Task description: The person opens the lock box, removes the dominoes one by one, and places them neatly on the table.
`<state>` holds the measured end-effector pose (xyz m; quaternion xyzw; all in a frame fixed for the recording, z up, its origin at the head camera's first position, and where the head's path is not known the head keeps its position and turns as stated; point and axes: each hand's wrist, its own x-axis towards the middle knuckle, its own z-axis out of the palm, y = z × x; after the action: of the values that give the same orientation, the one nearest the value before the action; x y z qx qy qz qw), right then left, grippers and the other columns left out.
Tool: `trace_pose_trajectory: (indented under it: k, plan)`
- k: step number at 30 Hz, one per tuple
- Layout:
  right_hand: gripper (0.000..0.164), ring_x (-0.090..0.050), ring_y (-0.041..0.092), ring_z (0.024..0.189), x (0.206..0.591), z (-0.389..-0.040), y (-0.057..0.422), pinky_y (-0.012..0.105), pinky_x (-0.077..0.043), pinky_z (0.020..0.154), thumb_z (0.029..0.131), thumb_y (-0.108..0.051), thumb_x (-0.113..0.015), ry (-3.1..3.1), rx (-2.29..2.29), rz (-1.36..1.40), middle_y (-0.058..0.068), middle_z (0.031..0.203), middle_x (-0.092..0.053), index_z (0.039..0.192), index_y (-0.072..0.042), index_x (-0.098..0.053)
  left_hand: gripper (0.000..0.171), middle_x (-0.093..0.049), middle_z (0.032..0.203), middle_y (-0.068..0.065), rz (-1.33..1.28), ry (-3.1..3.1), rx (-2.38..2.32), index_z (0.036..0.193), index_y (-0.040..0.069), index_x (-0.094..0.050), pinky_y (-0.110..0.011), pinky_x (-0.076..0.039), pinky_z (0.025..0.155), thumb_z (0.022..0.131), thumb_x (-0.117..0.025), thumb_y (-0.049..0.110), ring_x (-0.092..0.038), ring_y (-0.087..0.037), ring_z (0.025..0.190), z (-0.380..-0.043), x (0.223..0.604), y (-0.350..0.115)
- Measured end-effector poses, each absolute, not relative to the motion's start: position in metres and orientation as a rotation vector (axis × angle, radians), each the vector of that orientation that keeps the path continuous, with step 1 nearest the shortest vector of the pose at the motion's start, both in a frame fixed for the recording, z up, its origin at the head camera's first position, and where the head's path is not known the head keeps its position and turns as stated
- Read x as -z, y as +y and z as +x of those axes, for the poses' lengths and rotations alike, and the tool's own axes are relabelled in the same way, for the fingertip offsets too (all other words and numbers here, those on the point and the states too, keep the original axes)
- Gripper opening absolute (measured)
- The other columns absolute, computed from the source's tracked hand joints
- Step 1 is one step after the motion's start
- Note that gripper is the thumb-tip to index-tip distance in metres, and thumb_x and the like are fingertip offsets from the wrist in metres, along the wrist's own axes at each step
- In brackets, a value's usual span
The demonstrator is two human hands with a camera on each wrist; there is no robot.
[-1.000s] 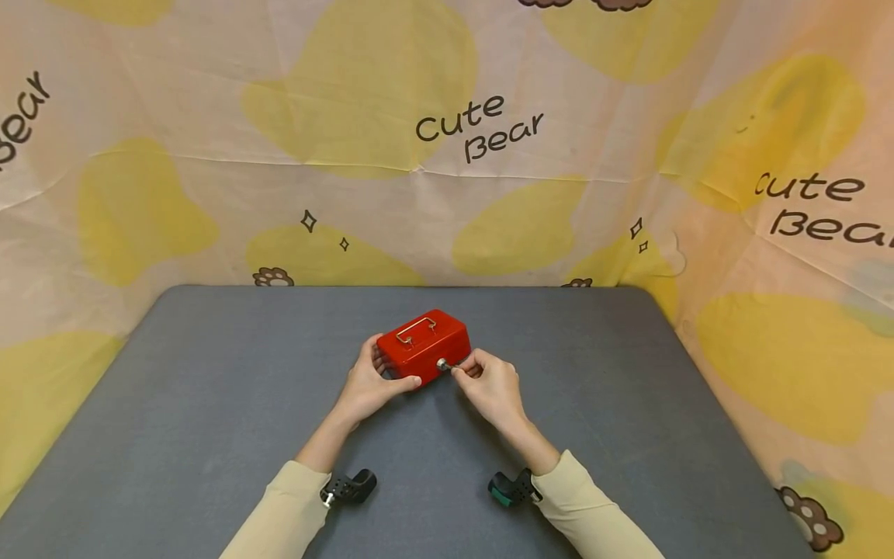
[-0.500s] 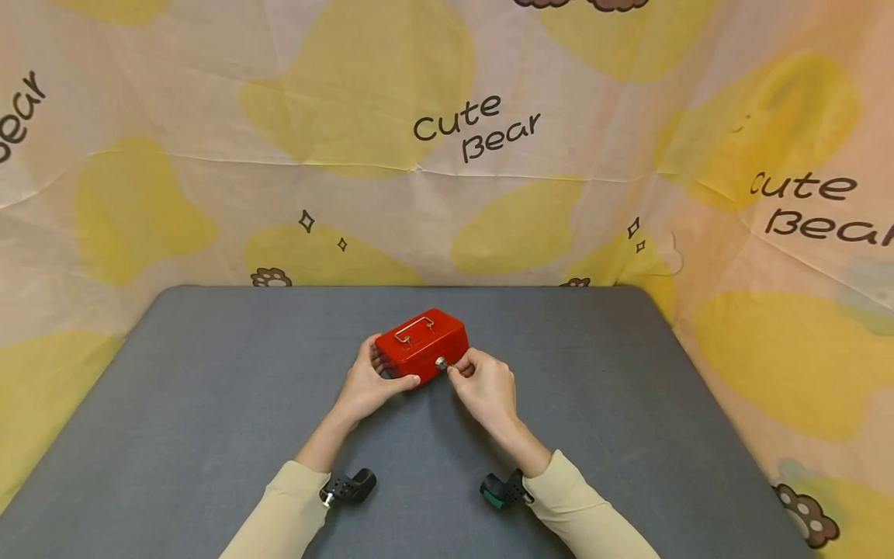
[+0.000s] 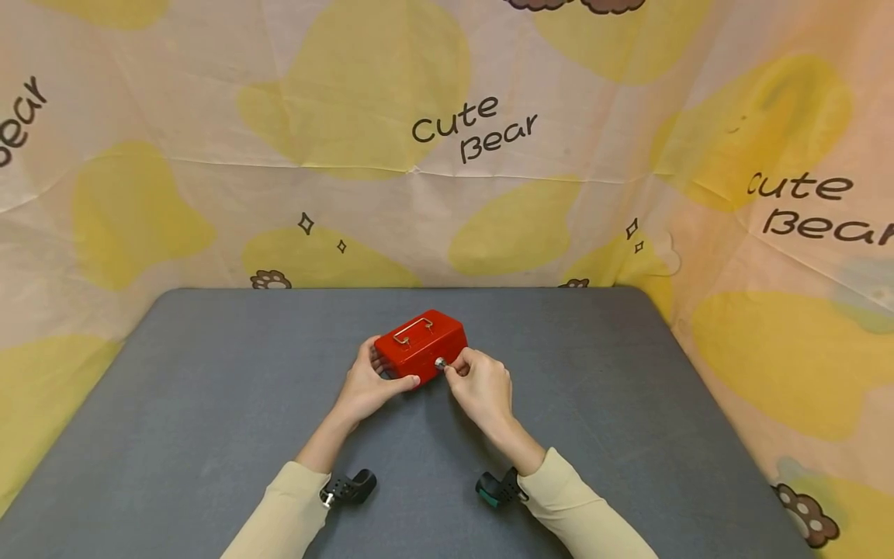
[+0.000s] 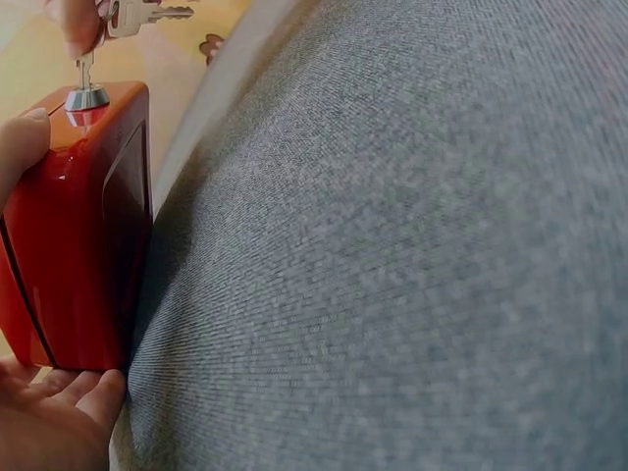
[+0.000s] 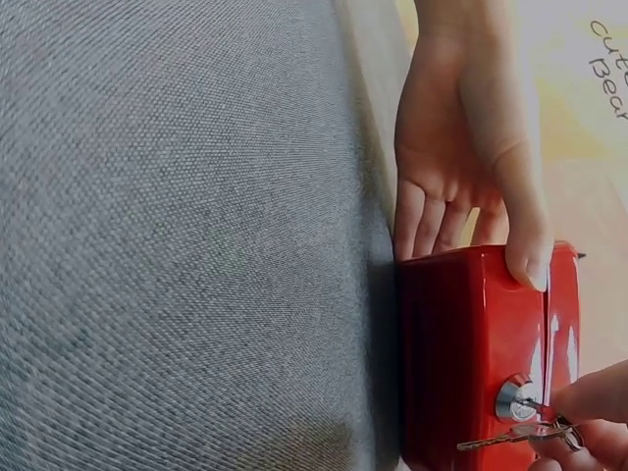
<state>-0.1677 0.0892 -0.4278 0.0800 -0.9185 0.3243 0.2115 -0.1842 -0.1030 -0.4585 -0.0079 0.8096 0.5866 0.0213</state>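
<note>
Head view: the red box (image 3: 426,347) is located between the person's two bare hands, at the desk (image 3: 244,388), and serves as reference for all positions below. Its lid is down, with the wire handle (image 3: 412,327) on top. Its lock (image 4: 86,99) is set in the front face, which is turned obliquely toward the person. This angle probably brings the lock within easy reach of the right side.

Left grip (image 3: 366,388): grasping the red box. The fingers lie against its left end; the thumb presses its front face, to the left of the lock. Judged function: to brace the box against the push and twist of a key.

Right grip (image 3: 487,388): pinching a key (image 4: 85,67) at the front of the red box. The key is lined up with the lock and meets it; depth of insertion cannot be told. Such a fingertip hold presumably favours fine control over force. A second key (image 4: 147,15) hangs beside the first, outside the box.

Attitude: in the left wrist view, what looks like the underside of the box is partly exposed, which suggests a raised front edge, possibly to give the fingers and the loose key room. Whether the rear edge bears on the desk cannot be told.

Behind the box, beyond the desk: a printed cloth (image 3: 391,194).
</note>
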Motion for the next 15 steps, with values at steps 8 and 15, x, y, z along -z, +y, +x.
trace_pose_trajectory:
  k: [8, 15]
  plan:
    - [0.021, -0.043, 0.004, 0.045, 0.4239, -0.1689, 0.0896, 0.021, -0.035, 0.043, 0.074, -0.013, -0.071, -2.563, -0.886, 0.241, -0.010, 0.052, -0.053, 0.058, -0.020, -0.059, 0.095, -0.047, 0.129, -0.012, -0.027, 2.515, -1.810, 0.137, 0.008, -0.025, -0.041, -0.043, 0.098, 0.065, -0.084, 0.027, -0.051, -0.027, 0.116, -0.1843, 0.4574, -0.1026]
    - [0.023, -0.042, 0.005, 0.045, 0.4259, -0.1702, 0.0874, 0.021, -0.034, 0.043, 0.075, -0.015, -0.071, -2.581, -0.905, 0.225, -0.010, 0.052, -0.052, 0.057, -0.020, -0.058, 0.094, -0.047, 0.129, -0.012, -0.027, 2.523, -1.803, 0.137, 0.008, -0.025, -0.042, -0.043, 0.098, 0.065, -0.084, 0.026, -0.051, -0.027, 0.116, -0.1836, 0.4568, -0.1023]
